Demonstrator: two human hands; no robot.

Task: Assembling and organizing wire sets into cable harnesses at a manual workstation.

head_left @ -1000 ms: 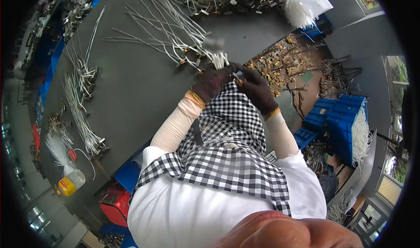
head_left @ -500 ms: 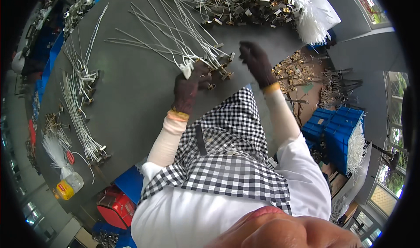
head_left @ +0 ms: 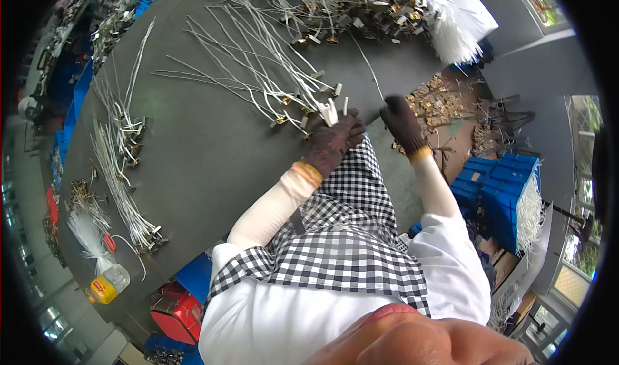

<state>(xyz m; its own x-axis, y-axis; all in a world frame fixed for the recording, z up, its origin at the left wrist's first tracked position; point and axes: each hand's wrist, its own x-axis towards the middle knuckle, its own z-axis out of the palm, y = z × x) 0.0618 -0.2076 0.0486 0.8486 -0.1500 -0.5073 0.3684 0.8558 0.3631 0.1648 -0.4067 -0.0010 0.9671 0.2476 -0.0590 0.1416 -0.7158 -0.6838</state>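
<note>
My left hand [head_left: 335,141], in a dark glove, is at the table's near edge, its fingers closed around several small white pieces [head_left: 328,114]; their exact kind is hard to make out. To the right, my gloved right hand [head_left: 402,123] is closed at the end of a thin white wire [head_left: 369,62], which runs back toward the far pile. Just beyond my left hand lies a spread of white wires [head_left: 258,62] with small metal-and-white end pieces [head_left: 293,101]. The fingertips of my right hand are partly blurred.
A heap of wired parts [head_left: 361,17] and a white fibre bundle [head_left: 454,33] lie at the far side. More wire bundles [head_left: 122,197] and a plastic bottle [head_left: 109,282] are at left. Brass-coloured parts [head_left: 435,104] and blue crates [head_left: 500,191] stand at right.
My left hand has moved right with the white pieces. The right hand has shifted right and nearer, and a white wire now stretches from it toward the far pile.
</note>
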